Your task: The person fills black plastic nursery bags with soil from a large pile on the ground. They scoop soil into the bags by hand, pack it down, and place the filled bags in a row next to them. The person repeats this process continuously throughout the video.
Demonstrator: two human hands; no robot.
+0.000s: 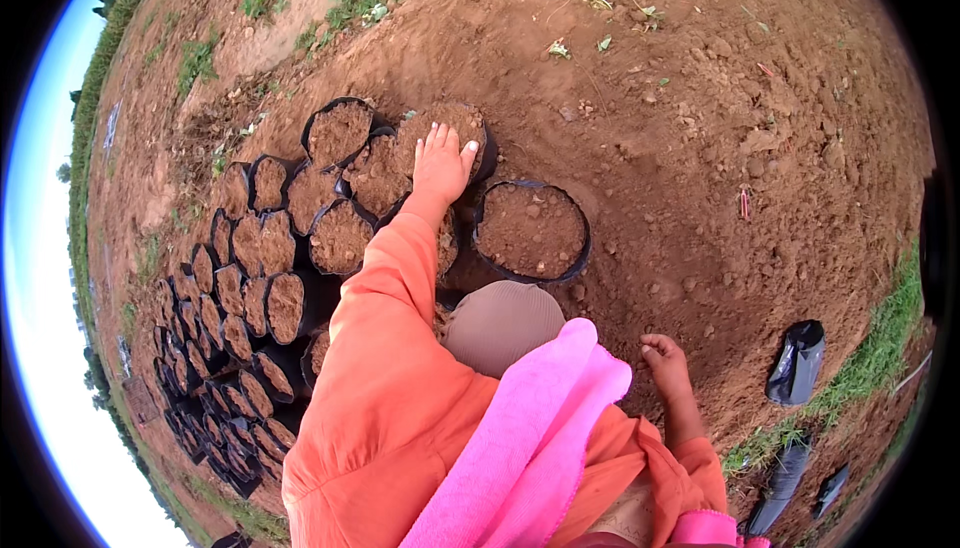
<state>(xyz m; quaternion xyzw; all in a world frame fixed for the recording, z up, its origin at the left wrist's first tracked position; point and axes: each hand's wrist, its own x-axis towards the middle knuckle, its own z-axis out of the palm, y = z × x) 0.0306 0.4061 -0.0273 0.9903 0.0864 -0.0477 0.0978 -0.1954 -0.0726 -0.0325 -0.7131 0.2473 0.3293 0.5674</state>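
Note:
My left hand [442, 161] lies palm down, fingers spread, on the soil of a filled black plastic grow bag [489, 154]. Soil covers much of that bag's top. Just below and to the right stands another black grow bag [532, 236], round-mouthed and full of brown soil. My right hand [667, 364] hangs over bare ground beside the pink cloth [517, 428], its fingers curled; no object shows in it, but the inside of the hand is hidden. Between the hands is a rounded part of brown ribbed clothing [506, 323].
Many soil-filled black bags [285, 308] stand packed together at the left. An empty-looking black bag [796, 364] stands at the right near grass [889, 345], with a dark bundle [784, 480] below. A small red-handled item [744, 204] lies on loose soil [697, 135].

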